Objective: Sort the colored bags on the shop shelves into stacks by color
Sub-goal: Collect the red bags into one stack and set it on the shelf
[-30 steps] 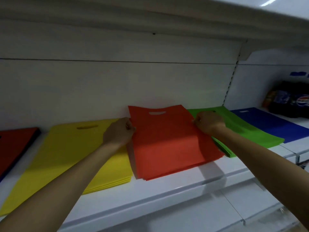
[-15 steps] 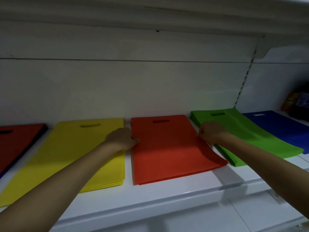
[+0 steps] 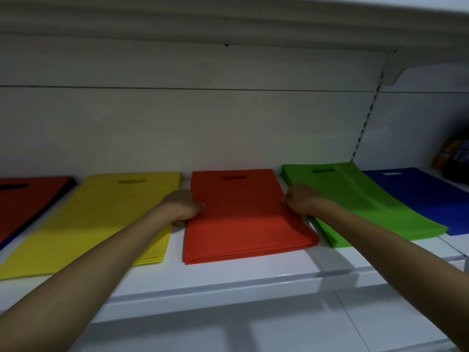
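A stack of orange-red bags (image 3: pixel 243 219) lies flat in the middle of the white shelf (image 3: pixel 228 278). My left hand (image 3: pixel 181 205) grips its left edge and my right hand (image 3: pixel 300 203) grips its right edge, fingers curled. A yellow stack (image 3: pixel 101 219) lies to the left, touching my left forearm. A green stack (image 3: pixel 368 207) lies to the right, under my right wrist, and a blue stack (image 3: pixel 418 196) lies beyond it. At the far left a red stack (image 3: pixel 28 199) sits over a dark blue one.
The white back panel (image 3: pixel 203 128) rises right behind the stacks, and an upper shelf (image 3: pixel 228 24) hangs overhead. Dark bottles (image 3: pixel 454 158) stand at the far right. A lower shelf (image 3: pixel 253 334) runs below the front edge.
The orange-red stack was lifted at its back edge a second ago; it now lies flat and squared between the yellow and green stacks. Both hands stayed on its side edges.
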Demonstrator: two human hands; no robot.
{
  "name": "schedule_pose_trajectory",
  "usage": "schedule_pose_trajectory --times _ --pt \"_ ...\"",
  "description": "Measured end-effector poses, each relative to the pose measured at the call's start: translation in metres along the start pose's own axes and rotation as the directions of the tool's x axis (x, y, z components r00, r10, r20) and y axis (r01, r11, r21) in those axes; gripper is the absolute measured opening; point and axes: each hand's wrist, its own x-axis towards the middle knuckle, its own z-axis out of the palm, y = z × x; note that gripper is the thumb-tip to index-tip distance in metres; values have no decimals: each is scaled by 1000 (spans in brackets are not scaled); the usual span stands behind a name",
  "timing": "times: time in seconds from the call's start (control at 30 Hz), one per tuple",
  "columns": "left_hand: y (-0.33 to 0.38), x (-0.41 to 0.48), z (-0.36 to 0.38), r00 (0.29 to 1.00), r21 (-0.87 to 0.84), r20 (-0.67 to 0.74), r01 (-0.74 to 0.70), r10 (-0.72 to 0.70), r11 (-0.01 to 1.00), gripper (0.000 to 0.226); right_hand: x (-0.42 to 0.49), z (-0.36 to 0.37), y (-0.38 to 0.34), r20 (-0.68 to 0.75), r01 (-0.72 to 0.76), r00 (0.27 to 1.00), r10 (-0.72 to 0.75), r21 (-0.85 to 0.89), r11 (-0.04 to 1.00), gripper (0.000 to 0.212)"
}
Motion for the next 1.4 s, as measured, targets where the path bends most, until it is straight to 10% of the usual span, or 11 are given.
schedule_pose_trajectory --times 0.13,0.23,0.4,0.5,0.63,0.77,0.93,1.17,1.4 --pt "3 -11 6 997 -321 -37 54 -70 945 49 -7 -4 3 0 6 1000 -6 56 998 39" --pt "11 -26 5 996 -809 7 58 -89 585 46 -18 -7 8 -85 80 995 -59 269 960 35" --pt "20 -48 13 997 -963 32 50 -73 263 23 -52 9 7 -31 -20 990 136 933 360 15" --pt "23 -62 18 997 -982 63 69 -38 175 25 -52 24 6 76 -117 986 148 949 294 31" --pt "19 -69 29 1000 -881 -3 -11 19 474 60 -60 27 8 -34 39 999 -20 887 459 47" --pt "4 -82 39 971 -278 -65 -240 230 930 80 -89 16 20 -121 470 876 -468 436 767 49" --pt "4 -88 49 945 -108 -122 -316 303 942 58 -97 26 24 -117 593 805 -581 163 789 41" --pt "8 -88 38 933 -21 22 -358 358 933 106 -92 14 16 4 573 815 -579 140 807 47" --pt "18 -91 -7 956 353 -68 -244 285 903 65 -67 -39 -40 -113 583 798 -592 -101 806 59"
